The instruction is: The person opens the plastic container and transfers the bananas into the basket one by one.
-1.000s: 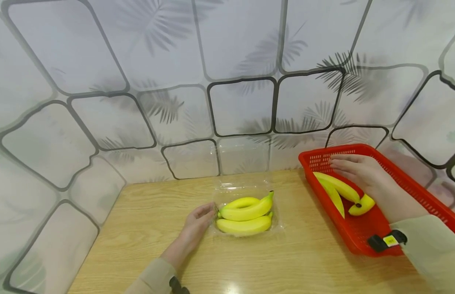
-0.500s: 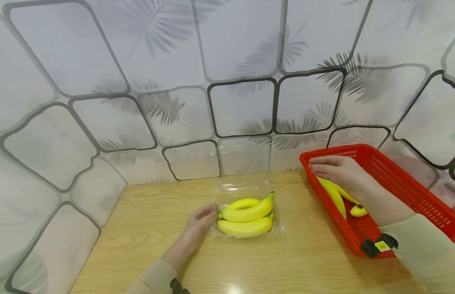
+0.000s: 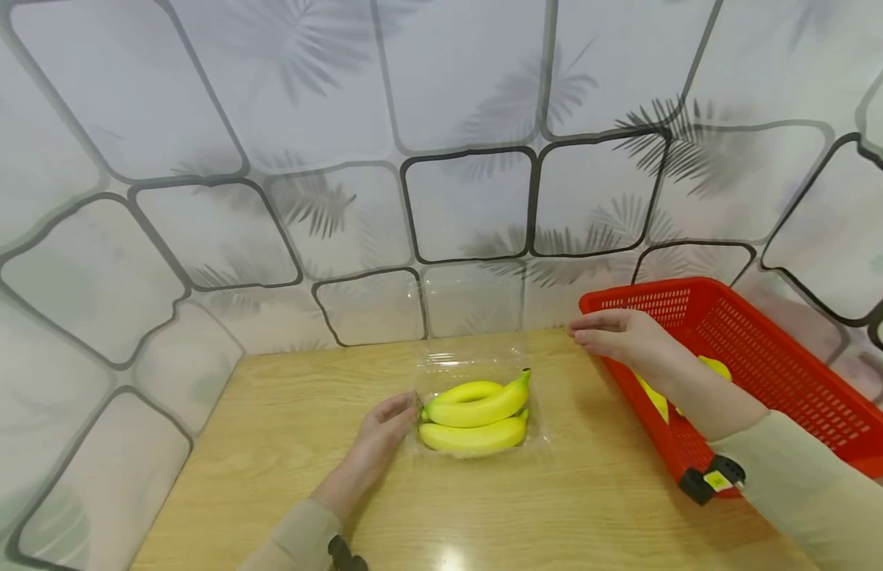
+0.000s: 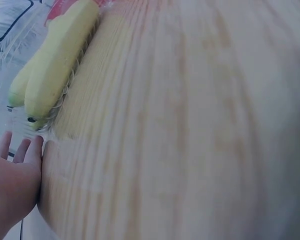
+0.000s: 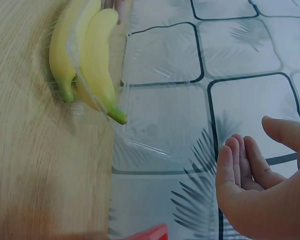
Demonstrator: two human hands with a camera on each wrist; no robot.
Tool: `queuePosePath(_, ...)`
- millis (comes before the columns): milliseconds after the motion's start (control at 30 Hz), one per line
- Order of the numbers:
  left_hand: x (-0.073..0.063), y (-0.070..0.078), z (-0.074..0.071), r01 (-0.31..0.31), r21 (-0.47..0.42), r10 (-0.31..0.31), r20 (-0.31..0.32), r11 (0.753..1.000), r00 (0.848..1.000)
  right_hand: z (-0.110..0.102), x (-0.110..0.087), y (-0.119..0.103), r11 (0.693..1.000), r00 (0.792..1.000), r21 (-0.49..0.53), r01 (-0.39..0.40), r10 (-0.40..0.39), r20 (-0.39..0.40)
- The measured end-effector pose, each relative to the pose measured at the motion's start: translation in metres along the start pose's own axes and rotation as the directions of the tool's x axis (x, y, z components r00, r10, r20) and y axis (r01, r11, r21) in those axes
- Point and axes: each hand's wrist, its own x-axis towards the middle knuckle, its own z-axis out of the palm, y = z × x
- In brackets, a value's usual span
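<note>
Right hand [image 3: 630,342] shifted leftward, red basket [image 3: 787,361], wooden table [image 3: 270,452], patterned wall [image 3: 470,206]

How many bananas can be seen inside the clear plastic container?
3: the front banana, along the near side; the middle banana, behind it; the rear banana, partly covered by the middle one. More could be hidden underneath.

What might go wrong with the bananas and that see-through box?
The open lid might snag on the upward-pointing stem of a banana near the edge of the box, if it comes down. And the right hand hangs over the red basket's rim, so it might bump the red basket.
</note>
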Motion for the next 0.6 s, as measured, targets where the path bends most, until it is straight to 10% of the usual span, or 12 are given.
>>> queuePosePath(600, 0.003, -0.002, 0.002, 0.008, -0.001, -0.008, -0.041, 1.000, 0.999, 0.030, 0.017, 0.013, 0.996, 0.999, 0.086, 0.025, -0.029, 0.044)
